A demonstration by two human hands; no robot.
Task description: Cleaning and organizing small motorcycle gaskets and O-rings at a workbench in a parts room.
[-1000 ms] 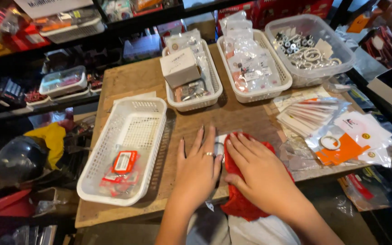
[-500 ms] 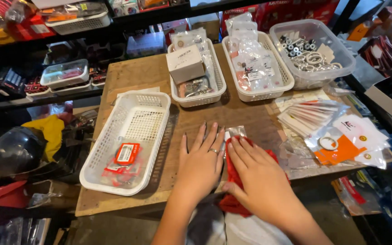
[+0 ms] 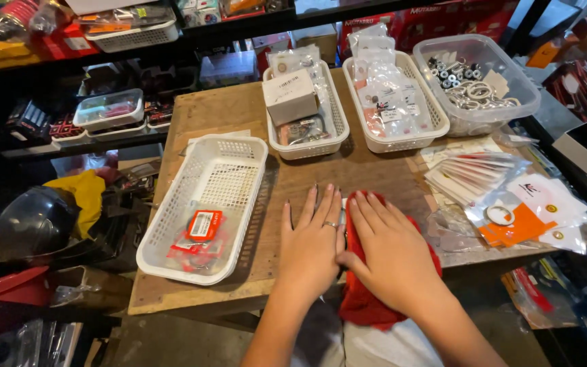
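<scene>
My left hand [image 3: 314,245] lies flat, palm down, on the wooden table [image 3: 232,115], fingers spread, a ring on one finger. Right beside it my right hand [image 3: 392,255] presses flat on a red cloth [image 3: 368,309] that hangs over the table's front edge. Something pale shows between the two hands, mostly hidden. To the left of my left hand stands a white plastic basket [image 3: 222,173] holding a red and clear packet [image 3: 202,228].
At the back stand a white basket with a small cardboard box [image 3: 290,95], a white basket of clear bags [image 3: 392,102] and a clear tub of metal rings [image 3: 473,85]. Packets [image 3: 511,204] lie at the right. A dark helmet [image 3: 28,221] sits left, below the table.
The view has shifted slightly. Both hands stay flat on the table and the red cloth, in nearly the same place.
</scene>
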